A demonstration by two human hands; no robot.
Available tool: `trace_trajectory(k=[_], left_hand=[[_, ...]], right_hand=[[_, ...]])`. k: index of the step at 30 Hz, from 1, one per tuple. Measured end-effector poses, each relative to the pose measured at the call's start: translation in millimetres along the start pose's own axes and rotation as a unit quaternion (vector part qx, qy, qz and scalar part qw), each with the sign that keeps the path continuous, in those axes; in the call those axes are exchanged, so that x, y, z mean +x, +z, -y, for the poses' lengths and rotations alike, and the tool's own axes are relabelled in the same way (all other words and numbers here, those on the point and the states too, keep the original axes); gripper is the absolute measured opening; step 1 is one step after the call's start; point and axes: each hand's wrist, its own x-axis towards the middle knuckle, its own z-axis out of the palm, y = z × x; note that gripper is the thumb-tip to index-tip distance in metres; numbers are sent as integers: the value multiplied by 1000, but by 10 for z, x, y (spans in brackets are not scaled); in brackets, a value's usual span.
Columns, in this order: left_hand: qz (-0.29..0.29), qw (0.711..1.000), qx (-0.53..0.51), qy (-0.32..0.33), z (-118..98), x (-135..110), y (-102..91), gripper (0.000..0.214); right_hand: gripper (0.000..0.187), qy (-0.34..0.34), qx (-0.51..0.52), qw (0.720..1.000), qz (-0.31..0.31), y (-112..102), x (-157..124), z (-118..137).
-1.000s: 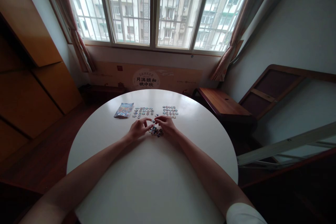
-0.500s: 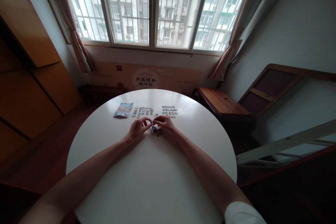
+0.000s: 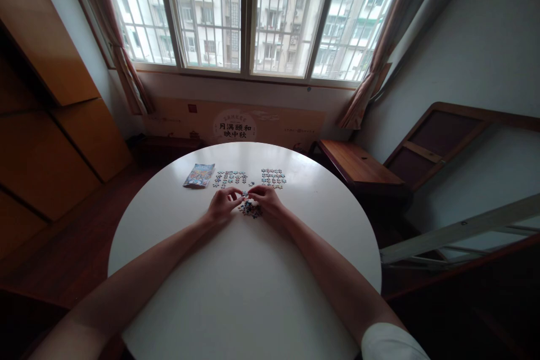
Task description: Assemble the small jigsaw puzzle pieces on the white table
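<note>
Both of my hands meet over a small heap of jigsaw pieces (image 3: 250, 211) on a round white table (image 3: 236, 292). My left hand (image 3: 223, 205) has its fingers curled in a pinch beside the heap. My right hand (image 3: 265, 201) is also pinched, fingertips touching those of the left. A tiny piece seems held between them, too small to make out. Beyond the hands lie two patches of spread-out pieces: a left patch (image 3: 230, 178) and a right patch (image 3: 273, 177).
A small printed packet (image 3: 198, 175) lies on the table to the left of the pieces. A wooden side table (image 3: 354, 163) stands to the right, cabinets (image 3: 50, 140) to the left, a barred window (image 3: 248, 11) ahead, and a folded frame (image 3: 442, 146) against the right wall.
My hands have stayed together over the heap, with only slight finger movement; the view has shifted a little.
</note>
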Motion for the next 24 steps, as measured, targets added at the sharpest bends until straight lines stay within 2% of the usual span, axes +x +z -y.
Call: trace_trajectory(k=[11, 24], left_hand=[[2, 1000, -23, -5, -7, 6, -5, 35], [-5, 1000, 4, -27, -26, 1, -21, 45]], right_hand=[[19, -18, -39, 999, 20, -4, -3, -46], [22, -11, -33, 999, -1, 22, -4, -43]])
